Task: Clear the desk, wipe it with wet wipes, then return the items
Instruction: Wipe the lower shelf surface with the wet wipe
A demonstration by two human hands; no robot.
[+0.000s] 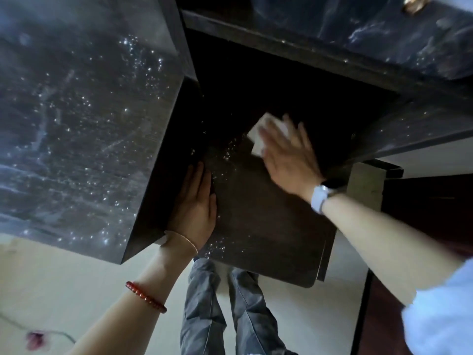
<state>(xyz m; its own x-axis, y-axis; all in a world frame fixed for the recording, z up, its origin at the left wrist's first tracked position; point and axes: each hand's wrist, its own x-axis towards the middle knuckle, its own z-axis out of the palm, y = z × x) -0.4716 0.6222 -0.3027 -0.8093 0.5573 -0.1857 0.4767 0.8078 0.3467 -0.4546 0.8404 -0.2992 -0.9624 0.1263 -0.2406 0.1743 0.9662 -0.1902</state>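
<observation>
1. The desk top [76,111] at nine o'clock glistens wet, apparently already wiped.
2. The left hand [195,212] lies flat, fingers together, steadying the pull-out shelf [268,226].
3. The right hand [289,155], fingers spread, presses the wet wipe [258,139] onto the shelf's one-o'clock area, scrubbing.

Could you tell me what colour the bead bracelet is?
Red, on the left forearm; bead bracelet shows in the head view.

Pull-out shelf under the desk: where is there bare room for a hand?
Bare patch on the pull-out shelf between the left hand and the right hand's forearm, toward the front edge. Crowded at the back, where the right hand presses the wet wipe.
</observation>
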